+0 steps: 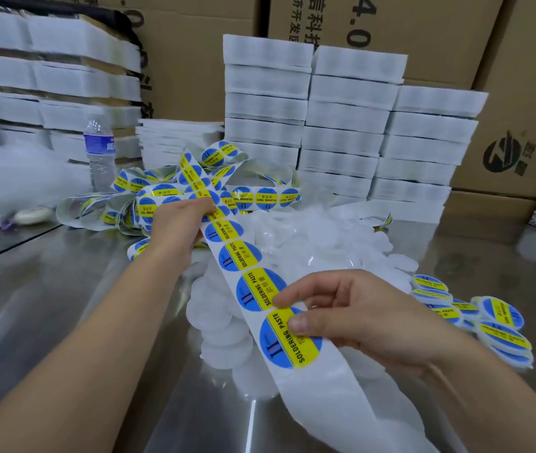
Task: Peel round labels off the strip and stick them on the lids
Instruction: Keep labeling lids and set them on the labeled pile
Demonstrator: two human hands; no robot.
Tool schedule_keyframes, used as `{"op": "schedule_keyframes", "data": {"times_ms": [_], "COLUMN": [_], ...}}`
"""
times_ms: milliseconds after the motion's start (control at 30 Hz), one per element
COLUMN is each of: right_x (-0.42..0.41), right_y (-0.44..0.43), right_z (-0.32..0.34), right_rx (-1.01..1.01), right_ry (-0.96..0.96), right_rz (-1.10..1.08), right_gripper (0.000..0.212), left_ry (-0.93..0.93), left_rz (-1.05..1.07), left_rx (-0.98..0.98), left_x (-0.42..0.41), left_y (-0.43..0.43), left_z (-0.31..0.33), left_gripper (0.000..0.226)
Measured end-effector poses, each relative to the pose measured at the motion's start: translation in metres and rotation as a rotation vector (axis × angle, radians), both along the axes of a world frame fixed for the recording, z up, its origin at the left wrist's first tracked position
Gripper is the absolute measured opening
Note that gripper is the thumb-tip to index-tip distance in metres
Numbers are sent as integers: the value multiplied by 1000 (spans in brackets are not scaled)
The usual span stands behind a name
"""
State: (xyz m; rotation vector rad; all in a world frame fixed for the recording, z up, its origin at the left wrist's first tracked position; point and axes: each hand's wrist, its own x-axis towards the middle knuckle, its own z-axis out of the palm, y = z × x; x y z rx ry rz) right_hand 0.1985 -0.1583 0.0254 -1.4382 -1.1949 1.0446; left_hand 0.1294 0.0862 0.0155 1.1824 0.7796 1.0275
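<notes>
Steel counter [64, 305] carries round white plastic lids [325, 230]. Left hand [175, 223] grips white paper strip [314, 384] taut; right hand [367, 318] fingers [305, 322] pinch blue-yellow round label [279, 346] for peeling.

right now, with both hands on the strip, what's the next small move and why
Probably peel up the nearest label with the right hand. Its thumb rests on that label, the left hand holds the strip farther up, and bare lids lie just beneath.
</notes>
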Motion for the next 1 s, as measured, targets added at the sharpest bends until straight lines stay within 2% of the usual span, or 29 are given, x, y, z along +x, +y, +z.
{"op": "schedule_keyframes", "data": {"times_ms": [167, 400, 500, 533, 600, 667, 767, 800, 867, 900, 1000], "right_x": [-8, -10, -11, -12, -16, -21, -22, -21, -14, -8, 15], "right_y": [0, 0, 2, 2, 2, 1, -5, -8, -15, -17, -28], "right_z": [2, 3, 0, -1, -1, -1, 3, 7, 16, 20, 22], "right_rx": [40, 52, 56, 53, 28, 3, -46, -75, -89, -64, 82], "right_ry": [-104, -121, -124, -124, -146, -261, -469, -444, -258, -175, -22], "right_rz": [-85, -137, -154, -151, -77, 62, 264, 357, 522, 555, 613], "right_gripper": [27, 12, 9, 10, 13, 13, 11, 12, 14, 19, 12], "left_ry": [35, 60, 34, 30, 44, 55, 14, -5, -25, -26, -8], "left_rz": [-19, -38, -133, -192, -280, -280, -209, -185, -162, -166, -222], "left_rx": [-8, -18, -36, -23, 38, 65, -31, -68, -99, -99, -68], "left_x": [-1, -4, -4, -4, -5, -6, -7, -8, -11, -12, -12], "left_y": [0, -1, -9, -12, -16, -18, -17, -16, -15, -14, -17], "left_z": [1, 1, 4, 5, 6, 7, 7, 7, 7, 7, 8], "left_gripper": [14, 12, 3, 7, 20, 29, 19, 17, 18, 20, 26]}}
